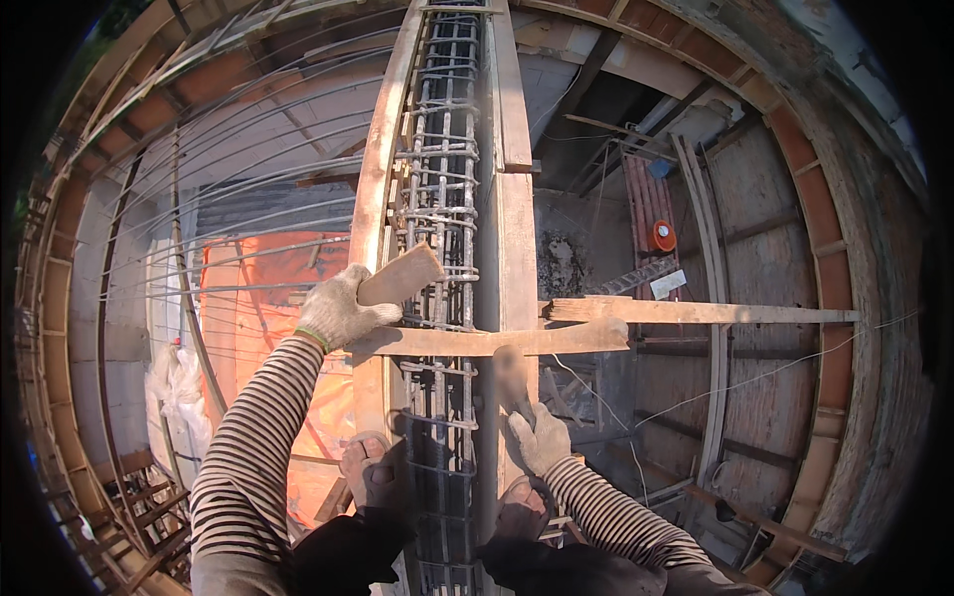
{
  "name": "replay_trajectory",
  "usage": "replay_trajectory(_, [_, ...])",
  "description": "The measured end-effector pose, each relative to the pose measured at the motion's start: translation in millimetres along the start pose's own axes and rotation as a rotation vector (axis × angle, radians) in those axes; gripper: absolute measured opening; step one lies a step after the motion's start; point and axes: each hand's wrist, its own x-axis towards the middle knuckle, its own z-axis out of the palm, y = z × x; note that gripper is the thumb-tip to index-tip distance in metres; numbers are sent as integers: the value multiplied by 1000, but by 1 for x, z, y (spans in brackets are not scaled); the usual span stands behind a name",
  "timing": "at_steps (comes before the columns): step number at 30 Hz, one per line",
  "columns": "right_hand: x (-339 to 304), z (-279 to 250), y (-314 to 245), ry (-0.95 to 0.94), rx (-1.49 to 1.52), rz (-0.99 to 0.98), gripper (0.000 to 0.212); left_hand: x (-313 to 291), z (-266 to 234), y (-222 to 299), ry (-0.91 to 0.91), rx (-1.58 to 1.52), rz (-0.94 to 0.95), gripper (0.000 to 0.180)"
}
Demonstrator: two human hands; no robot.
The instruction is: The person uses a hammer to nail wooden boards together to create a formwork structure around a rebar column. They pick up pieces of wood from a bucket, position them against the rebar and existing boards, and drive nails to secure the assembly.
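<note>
My gloved left hand (343,310) grips a short piece of wooden board (402,276) over the left edge of a long timber form. Just below it, a wooden strip (447,343) lies across the form from side to side. My gloved right hand (542,437) is closed at the form's right edge around a brown, stick-like tool (512,372). That tool is smeared by motion, so its exact kind does not show. Between the two form sides runs a cage of steel reinforcing bars (444,189).
My feet (368,462) stand on the form's two edges, above a deep drop. A plank (696,313) reaches right to the curved formwork. Bare rebars (288,129) stretch out on the left above an orange sheet (258,268). An orange container (663,236) is below right.
</note>
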Motion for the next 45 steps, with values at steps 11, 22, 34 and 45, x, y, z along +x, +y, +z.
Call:
replay_trajectory(11, [-1,-88,-76,-193,-147,141,62,-251,-51,-81,-177,-290,-358,60])
replay_trajectory(22, [-171,-205,-107,-360,-301,477,66,-680,-80,23,144,-1231,-1051,38])
replay_trajectory(34, [-371,-352,-49,-444,-648,768,58,-620,-378,174,1018,-2131,332,64])
replay_trajectory(45, [-387,-363,-310,-527,-479,628,45,-753,-473,123,1219,-1737,769,57])
